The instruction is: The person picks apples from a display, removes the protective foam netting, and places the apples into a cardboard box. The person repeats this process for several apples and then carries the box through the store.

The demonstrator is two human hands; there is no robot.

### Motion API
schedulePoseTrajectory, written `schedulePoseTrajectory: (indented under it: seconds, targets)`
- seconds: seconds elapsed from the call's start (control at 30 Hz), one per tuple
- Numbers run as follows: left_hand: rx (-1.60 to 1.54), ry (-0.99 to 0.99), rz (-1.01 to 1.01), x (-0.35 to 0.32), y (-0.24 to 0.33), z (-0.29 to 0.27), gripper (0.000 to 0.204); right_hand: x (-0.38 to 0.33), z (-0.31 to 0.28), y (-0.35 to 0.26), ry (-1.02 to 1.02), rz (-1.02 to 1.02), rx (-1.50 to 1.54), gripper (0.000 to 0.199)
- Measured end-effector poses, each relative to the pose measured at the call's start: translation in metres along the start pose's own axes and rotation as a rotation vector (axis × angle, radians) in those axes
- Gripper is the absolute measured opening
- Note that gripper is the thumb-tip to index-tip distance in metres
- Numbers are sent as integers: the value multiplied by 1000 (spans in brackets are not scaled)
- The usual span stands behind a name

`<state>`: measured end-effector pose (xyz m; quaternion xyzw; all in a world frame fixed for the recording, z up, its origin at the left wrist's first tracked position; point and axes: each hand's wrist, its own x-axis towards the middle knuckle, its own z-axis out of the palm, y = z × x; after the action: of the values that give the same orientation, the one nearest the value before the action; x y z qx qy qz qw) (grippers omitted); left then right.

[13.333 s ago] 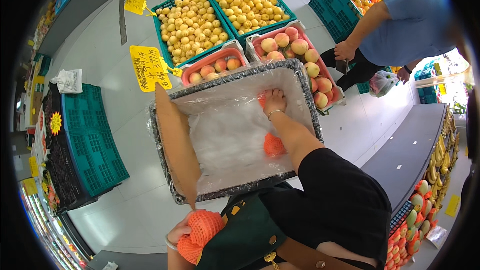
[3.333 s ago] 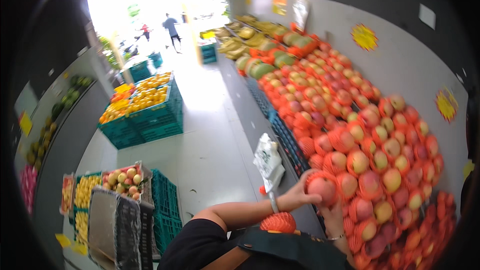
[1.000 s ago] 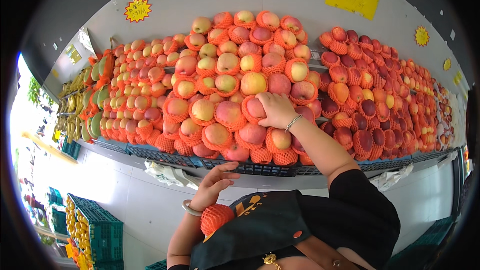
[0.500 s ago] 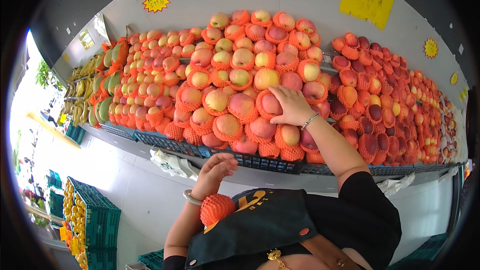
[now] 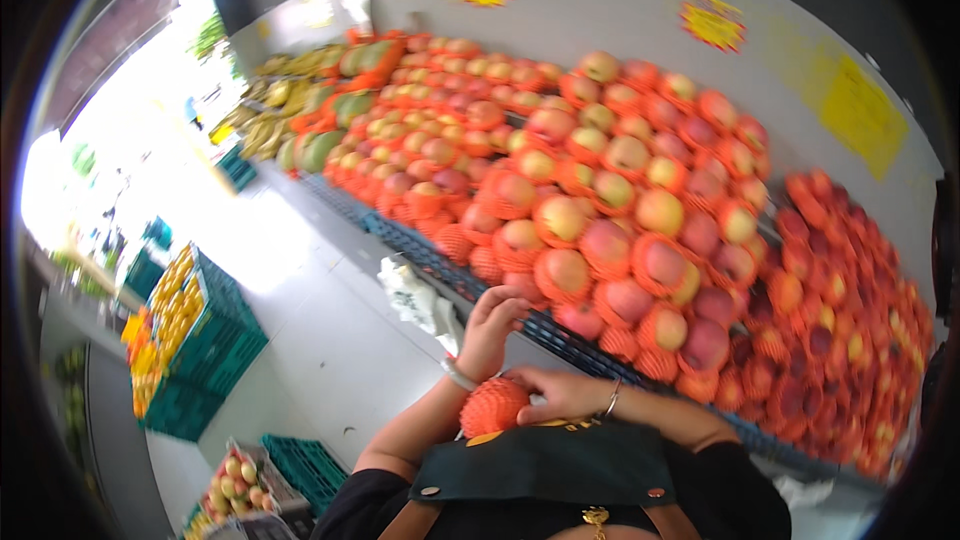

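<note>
A round fruit wrapped in an orange foam net [image 5: 495, 407] rests against my dark apron [image 5: 545, 468], beside my left wrist. My right hand [image 5: 565, 395] is closed on its right side, fingers over the top and thumb on the front. The net covers the fruit, so its kind is hidden. My left hand [image 5: 490, 325], a pale bangle at its wrist, is raised in front of the fruit display. Its fingers are loosely bent and apart, with nothing in them. Beyond my hands, apples [image 5: 605, 245] in orange foam nets are piled high.
A dark crate edge [image 5: 570, 340] borders the display. White plastic bags [image 5: 415, 298] hang from it. Darker red fruit [image 5: 830, 340] lies at the right, mangoes [image 5: 320, 152] and bananas [image 5: 270, 130] at the far left. Green crates [image 5: 215, 340] of yellow fruit stand on the floor at left.
My right hand has left an apple on the pile and come back to the netted fruit at my apron. The view has turned left, showing more floor and crates.
</note>
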<state>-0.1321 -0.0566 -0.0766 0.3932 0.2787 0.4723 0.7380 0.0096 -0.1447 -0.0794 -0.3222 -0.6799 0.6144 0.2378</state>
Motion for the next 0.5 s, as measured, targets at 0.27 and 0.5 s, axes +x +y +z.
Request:
schedulePoseTrajectory:
  seconds: [0.27,0.5]
  targets:
    - [209,154,156,-11,34,-39,25,20,1,-1,235,6,520,69]
    - [15,-45,-153,-73,25,-32,77,44,2,-49,568,-482,-1142,74]
